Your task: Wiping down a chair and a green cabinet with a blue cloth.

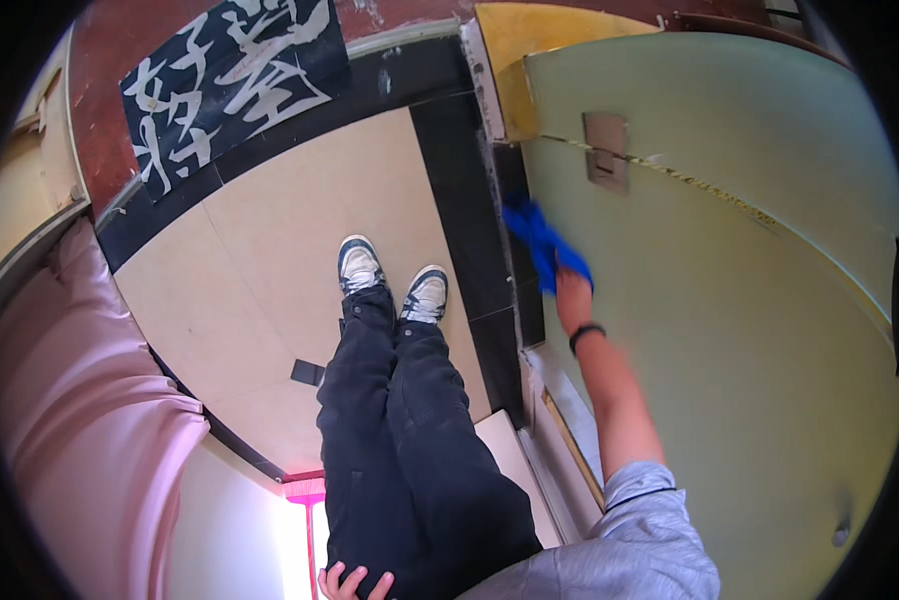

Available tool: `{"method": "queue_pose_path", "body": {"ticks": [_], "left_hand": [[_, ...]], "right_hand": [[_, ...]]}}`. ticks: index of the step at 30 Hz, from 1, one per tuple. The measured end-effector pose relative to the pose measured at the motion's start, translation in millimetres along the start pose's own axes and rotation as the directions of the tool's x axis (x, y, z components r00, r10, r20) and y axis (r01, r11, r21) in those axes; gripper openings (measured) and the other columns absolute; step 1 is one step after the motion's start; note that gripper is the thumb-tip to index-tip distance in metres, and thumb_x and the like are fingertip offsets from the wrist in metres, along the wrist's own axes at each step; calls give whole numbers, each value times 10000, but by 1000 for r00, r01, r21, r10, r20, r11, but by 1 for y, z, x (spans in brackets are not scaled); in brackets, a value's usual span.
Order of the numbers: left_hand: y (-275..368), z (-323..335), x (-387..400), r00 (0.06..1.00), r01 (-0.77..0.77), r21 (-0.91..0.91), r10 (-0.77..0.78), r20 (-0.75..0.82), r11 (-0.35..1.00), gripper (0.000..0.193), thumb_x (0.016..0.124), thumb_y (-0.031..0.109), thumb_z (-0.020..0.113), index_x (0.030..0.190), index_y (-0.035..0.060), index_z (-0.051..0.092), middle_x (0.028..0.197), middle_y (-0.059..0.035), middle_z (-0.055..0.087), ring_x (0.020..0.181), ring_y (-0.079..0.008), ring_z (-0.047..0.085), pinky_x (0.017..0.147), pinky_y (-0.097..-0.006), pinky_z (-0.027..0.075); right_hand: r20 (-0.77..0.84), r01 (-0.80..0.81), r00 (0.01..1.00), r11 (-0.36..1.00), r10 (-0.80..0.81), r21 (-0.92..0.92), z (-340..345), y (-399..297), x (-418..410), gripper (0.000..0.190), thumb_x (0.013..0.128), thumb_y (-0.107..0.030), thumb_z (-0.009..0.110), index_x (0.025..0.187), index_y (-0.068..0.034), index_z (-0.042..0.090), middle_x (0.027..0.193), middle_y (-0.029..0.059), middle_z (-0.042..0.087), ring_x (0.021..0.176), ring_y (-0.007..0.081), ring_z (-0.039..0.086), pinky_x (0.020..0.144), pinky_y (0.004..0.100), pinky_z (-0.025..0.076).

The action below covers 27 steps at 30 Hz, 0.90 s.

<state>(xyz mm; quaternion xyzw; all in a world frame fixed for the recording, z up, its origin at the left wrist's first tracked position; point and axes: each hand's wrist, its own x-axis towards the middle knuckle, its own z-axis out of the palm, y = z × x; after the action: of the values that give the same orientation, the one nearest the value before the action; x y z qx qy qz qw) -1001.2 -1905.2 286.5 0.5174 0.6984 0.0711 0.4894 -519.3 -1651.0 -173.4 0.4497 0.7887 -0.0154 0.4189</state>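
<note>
A bright blue cloth (543,244) hangs bunched from my right hand (574,300), which is stretched out along a pale green frosted glass panel (719,337). Hand and cloth look slightly blurred. The cloth lies over the panel's lower edge, beside a strip of black floor tile; whether it presses on the glass I cannot tell. A dark band circles my right wrist. At the bottom of the view, the spread fingers of my left hand (355,583) rest on my dark trousers (412,450), with nothing seen in them; the rest of that hand is cut off.
Beige floor tiles (269,225) with a black border lie around my shoes (393,281). A pink curtain (81,375) hangs at left. Beyond is a black mat-like sheet (235,90) bearing white writing. The panel carries a metal plate (605,154), yellow-black tape (708,191) and a small metal fitting (841,531).
</note>
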Motion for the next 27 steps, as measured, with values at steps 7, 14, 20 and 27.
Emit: {"method": "queue_pose_path", "body": {"ticks": [7, 14, 20, 27], "left_hand": [[82, -48, -9, 987, 14, 71, -25, 157, 997, 476, 781, 114, 602, 1254, 75, 574, 1346, -218, 421, 1279, -452, 347, 1044, -606, 280], [65, -36, -42, 971, -185, 145, 158, 178, 972, 414, 848, 232, 586, 1257, 178, 604, 1402, -139, 459, 1344, -372, 344, 1101, -561, 227], [72, -60, -11, 890, -304, 142, 228, 394, 942, 370, 919, 319, 479, 1221, 184, 647, 1251, -146, 602, 1175, -318, 556, 1006, -432, 434], [40, -61, 22, 911, -205, 91, 156, 381, 975, 405, 910, 317, 457, 1240, 165, 636, 1227, -186, 610, 1146, -352, 571, 1019, -441, 430]], "right_hand": [[323, 320, 917, 914, -233, -250, -99, 19, -175, 439, 932, -231, 444, 1284, -22, 602, 1560, 144, 308, 1458, 234, 238, 1212, 372, 98], [-315, -114, 944, 993, 98, -33, -356, 123, -159, 437, 912, -194, 432, 1257, 25, 585, 1539, 165, 337, 1413, 247, 314, 1184, 356, 164], [-675, -214, 660, 944, 330, 252, -552, 194, -327, 391, 821, -139, 554, 1194, -51, 633, 1518, 121, 387, 1264, 269, 480, 1041, 387, 382], [-851, -615, 120, 711, 512, 341, -671, 250, -566, 555, 738, -116, 581, 1283, -210, 620, 1496, 146, 419, 1005, 340, 576, 817, 477, 459]]}}
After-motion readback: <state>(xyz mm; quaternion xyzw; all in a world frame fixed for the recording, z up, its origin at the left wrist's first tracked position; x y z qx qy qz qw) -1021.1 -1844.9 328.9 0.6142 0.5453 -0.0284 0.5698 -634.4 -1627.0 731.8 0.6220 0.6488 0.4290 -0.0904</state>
